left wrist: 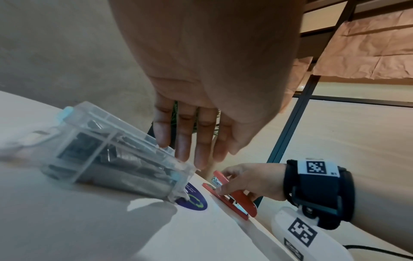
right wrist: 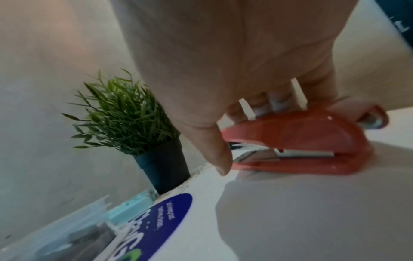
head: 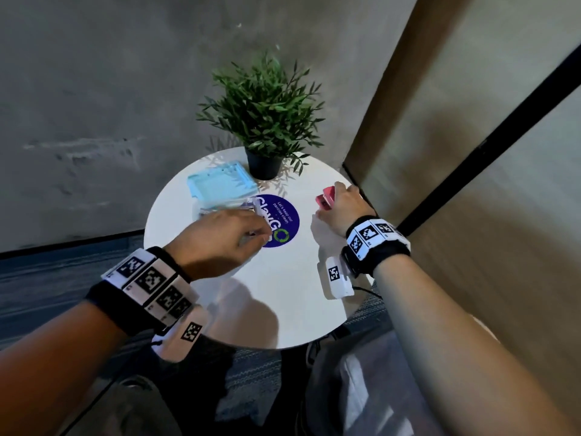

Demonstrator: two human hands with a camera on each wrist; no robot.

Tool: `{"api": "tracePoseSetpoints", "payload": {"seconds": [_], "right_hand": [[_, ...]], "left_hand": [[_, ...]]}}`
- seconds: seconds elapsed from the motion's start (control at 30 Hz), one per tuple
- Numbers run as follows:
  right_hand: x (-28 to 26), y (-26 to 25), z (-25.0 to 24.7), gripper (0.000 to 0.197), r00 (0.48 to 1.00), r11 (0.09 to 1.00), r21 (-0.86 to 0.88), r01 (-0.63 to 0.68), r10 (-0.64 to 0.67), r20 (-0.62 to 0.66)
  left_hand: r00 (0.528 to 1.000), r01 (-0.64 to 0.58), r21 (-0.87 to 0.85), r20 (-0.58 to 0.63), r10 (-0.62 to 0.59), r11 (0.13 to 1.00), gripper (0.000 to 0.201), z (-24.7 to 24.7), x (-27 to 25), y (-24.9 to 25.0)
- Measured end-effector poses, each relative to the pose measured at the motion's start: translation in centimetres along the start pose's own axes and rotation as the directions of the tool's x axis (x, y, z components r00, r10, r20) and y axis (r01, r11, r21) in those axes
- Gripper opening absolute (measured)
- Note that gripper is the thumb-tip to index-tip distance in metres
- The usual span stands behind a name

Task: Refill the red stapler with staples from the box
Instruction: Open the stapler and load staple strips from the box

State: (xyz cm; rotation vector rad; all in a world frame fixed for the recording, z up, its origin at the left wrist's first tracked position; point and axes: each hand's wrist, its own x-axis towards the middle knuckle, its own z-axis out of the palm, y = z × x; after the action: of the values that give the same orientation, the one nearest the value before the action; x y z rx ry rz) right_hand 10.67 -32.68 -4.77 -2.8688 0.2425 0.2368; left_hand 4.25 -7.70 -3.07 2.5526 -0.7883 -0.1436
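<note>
A red stapler (head: 325,198) (left wrist: 234,197) (right wrist: 301,139) lies on the right side of the round white table (head: 283,309). My right hand (head: 336,202) (left wrist: 225,181) (right wrist: 242,139) grips it, fingers curled over its top and thumb by the front end. A clear plastic box (head: 220,209) (left wrist: 107,155) (right wrist: 67,234) holding strips of staples sits at the left, its light blue lid (head: 220,180) swung open behind it. My left hand (head: 251,231) (left wrist: 194,155) hovers at the box's right front corner with fingers straight, their tips touching its rim. The left thumb is hidden.
A potted green plant (head: 264,114) (right wrist: 134,123) stands at the back of the table. A round purple sticker (head: 286,221) marks the middle. A partition with a black frame (head: 471,152) runs close along the right edge. The table's near half is bare.
</note>
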Motion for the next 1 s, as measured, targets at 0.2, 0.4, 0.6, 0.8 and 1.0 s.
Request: {"api": "tracePoseSetpoints", "payload": {"seconds": [0.2, 0.4, 0.6, 0.8, 1.0], "right_hand": [[0.0, 0.0, 0.1, 0.034, 0.999, 0.999, 0.047, -0.023, 0.024, -0.034], [-2.9, -1.5, -2.4, 0.017, 0.976, 0.938, 0.292, 0.186, -0.210, 0.052], [-6.0, -2.5, -2.9, 0.019, 0.890, 0.822, 0.422, 0.384, -0.451, 0.070], [-7.5, -3.4, -3.4, 0.014, 0.848, 0.709, 0.551, 0.440, -0.530, 0.006], [-7.8, -3.7, -4.0, 0.017, 0.802, 0.710, 0.396, 0.583, -0.581, -0.138]], "left_hand": [[1.000, -0.012, -0.041, -0.029, 0.011, 0.999, 0.033, 0.5, -0.3, 0.0], [0.998, 0.038, -0.156, -0.047, -0.046, 0.987, 0.060, 0.9, 0.0, 0.5], [0.977, 0.135, -0.428, -0.091, -0.191, 0.894, 0.069, 0.7, 0.9, 1.8], [0.977, 0.055, -0.505, -0.149, -0.149, 0.861, 0.016, 0.2, 0.6, 3.3], [0.958, 0.023, -0.515, -0.234, -0.166, 0.857, 0.015, -0.5, 0.6, 3.7]]}}
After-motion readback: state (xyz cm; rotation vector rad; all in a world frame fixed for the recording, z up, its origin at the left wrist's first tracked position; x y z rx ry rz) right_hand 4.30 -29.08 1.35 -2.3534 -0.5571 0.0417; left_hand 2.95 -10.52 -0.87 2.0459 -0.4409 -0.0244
